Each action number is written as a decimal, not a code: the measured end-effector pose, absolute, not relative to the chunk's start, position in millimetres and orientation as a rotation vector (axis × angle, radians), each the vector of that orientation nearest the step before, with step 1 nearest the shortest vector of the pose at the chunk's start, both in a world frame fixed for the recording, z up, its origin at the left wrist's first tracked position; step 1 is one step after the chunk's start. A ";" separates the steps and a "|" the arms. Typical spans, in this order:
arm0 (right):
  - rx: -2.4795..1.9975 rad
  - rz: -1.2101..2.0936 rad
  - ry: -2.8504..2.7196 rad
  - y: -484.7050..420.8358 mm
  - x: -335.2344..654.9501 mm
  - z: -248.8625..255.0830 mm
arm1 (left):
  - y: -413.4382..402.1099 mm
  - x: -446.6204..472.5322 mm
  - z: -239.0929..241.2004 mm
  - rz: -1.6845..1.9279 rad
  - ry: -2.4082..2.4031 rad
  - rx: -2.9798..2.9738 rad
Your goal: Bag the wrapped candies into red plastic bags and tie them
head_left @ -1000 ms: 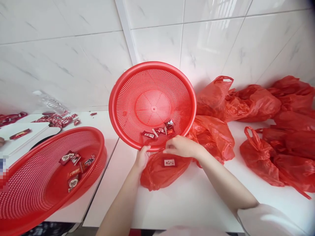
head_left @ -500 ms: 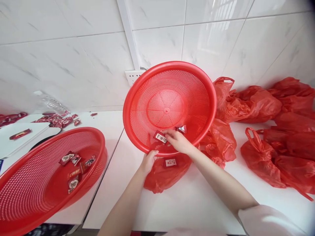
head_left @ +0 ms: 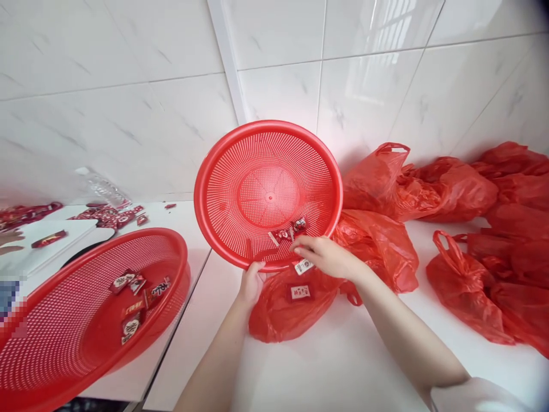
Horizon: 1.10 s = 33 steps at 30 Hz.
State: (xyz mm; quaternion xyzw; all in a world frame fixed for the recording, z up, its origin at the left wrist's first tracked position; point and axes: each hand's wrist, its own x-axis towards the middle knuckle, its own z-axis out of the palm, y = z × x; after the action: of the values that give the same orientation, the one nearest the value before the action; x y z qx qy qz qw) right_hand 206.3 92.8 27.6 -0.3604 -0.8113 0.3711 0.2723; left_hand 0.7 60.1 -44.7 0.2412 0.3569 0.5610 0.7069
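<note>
My left hand [head_left: 252,280] grips the near rim of a red plastic colander basket [head_left: 268,127], which is tilted up toward me. Two small wrapped snack packets [head_left: 299,224] lie low inside it on the right. My right hand [head_left: 328,256] is closed at the basket's near right rim. Beneath its fingers hangs a snack packet with a white label [head_left: 303,266], partly covered by the hand. Below the rim lies a red plastic bag [head_left: 278,320], with a white-labelled packet [head_left: 300,292] showing in it or through its film.
A second red basket [head_left: 38,349] at left holds several packets. Behind it are a white tray [head_left: 72,246], a clear plastic bottle [head_left: 100,186] and loose red packets [head_left: 114,218]. Another person's hand [head_left: 11,240] shows at the left edge. Several filled red bags [head_left: 467,286] stand at right.
My right hand has moved from inside the basket out over its near rim with the white-labelled packet. The basket has shifted left in view. Another person's hand has appeared at left.
</note>
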 end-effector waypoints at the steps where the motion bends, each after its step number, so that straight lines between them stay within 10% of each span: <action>1: -0.961 0.978 -2.273 90.1 204.5 27.3 | 60.6 -0.2 -45.6 1.240 0.790 0.533; 18: -1.186 0.266 -2.450 95.6 189.3 -7.7 | 54.4 7.8 -47.8 1.236 0.818 0.572; 33: -0.781 0.541 -2.383 87.4 189.3 12.9 | 58.5 -3.3 -43.7 1.169 0.808 0.488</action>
State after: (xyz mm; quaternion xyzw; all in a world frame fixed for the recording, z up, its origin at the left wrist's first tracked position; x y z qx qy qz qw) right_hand 189.3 87.4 12.9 -0.2918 -0.8906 0.2023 0.2843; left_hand -3.3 58.5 -43.7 0.2217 0.3671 0.5310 0.7309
